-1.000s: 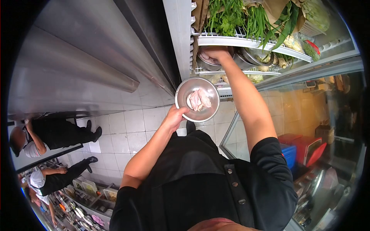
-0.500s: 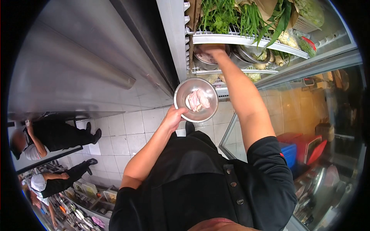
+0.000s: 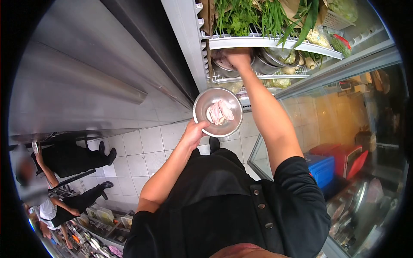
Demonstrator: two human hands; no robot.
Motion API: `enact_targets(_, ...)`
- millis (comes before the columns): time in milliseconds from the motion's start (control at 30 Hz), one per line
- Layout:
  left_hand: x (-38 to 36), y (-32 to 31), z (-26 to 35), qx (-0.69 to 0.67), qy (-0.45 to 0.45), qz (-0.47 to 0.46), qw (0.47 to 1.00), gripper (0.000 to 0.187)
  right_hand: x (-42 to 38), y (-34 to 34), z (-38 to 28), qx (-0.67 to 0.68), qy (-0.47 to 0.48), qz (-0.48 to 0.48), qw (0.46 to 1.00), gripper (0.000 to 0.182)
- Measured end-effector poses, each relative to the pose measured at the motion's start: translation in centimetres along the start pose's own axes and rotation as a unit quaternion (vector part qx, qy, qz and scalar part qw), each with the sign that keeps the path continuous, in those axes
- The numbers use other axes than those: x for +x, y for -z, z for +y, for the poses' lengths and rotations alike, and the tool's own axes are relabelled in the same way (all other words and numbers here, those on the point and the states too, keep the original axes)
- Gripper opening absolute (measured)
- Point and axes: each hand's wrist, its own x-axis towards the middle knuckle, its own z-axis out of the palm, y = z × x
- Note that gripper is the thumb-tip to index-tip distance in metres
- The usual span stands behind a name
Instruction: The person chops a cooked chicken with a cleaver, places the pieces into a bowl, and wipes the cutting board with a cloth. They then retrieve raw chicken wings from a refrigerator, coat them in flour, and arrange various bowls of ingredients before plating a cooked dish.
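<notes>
My left hand grips the rim of a round metal bowl, its thumb over the edge. Several pale pink pieces of raw meat lie in the bowl. My right hand reaches into a metal pot on the fridge shelf, below the shelf of greens. Its fingers are hidden among the pot's contents. Beside that pot stands another metal container, with a bowl of something green next to it.
Leafy greens cover the upper shelf. An open glass door is on the right, a steel cabinet on the left. Two people in dark aprons stand at the lower left, near a counter with trays.
The view has shifted slightly, and the shelves appear a little further left. My right hand is still in the pot. At the left, one person's raised arm has moved.
</notes>
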Motion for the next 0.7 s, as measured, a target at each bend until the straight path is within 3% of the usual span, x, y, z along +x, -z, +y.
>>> enact_targets(33,0.0,0.3,-0.2,-0.001,0.0,0.001,1.0,0.053,0.0,0.5,1.6,0.096,0.045,0.026,0.994,0.043)
enact_targets(67,0.3,0.7,-0.4,0.005,-0.002,0.002,1.0,0.055,-1.1,2.8,1.6,0.211,-0.081,-0.068,0.972,0.036)
enact_targets(100,0.4,1.0,-0.6,0.011,-0.003,0.003,1.0,0.057,-3.4,5.8,0.5,0.316,-0.206,-0.159,0.912,0.03)
enact_targets(167,0.6,1.1,-0.5,0.002,-0.006,-0.01,1.0,0.062,-8.2,9.1,-1.9,0.429,-0.017,-0.197,0.881,0.032)
enact_targets(200,0.7,1.1,-0.3,-0.005,-0.01,-0.024,1.0,0.069,-9.5,9.4,-2.1,0.429,-0.015,-0.197,0.881,0.032)
enact_targets(267,1.0,1.0,-0.2,-0.015,-0.007,-0.027,1.0,0.073,-10.9,9.6,-1.9,0.352,0.096,-0.388,0.846,0.044)
enact_targets(433,1.8,0.5,-1.1,-0.032,0.003,-0.022,0.999,0.077,-3.3,5.8,-0.2,0.178,0.035,-0.33,0.926,0.047)
enact_targets(467,1.5,0.3,-1.0,-0.046,0.016,-0.024,0.999,0.077,-1.2,2.8,1.5,0.009,0.094,-0.229,0.969,0.05)
enact_targets(500,1.4,0.1,-0.9,-0.061,0.029,-0.026,0.997,0.076,0.2,1.1,2.1,-0.16,0.149,-0.119,0.969,0.053)
enact_targets(700,1.1,0.0,-0.8,-0.07,0.019,-0.029,0.997,0.073,2.3,-0.3,-0.9,-0.236,0.109,-0.259,0.93,0.066)
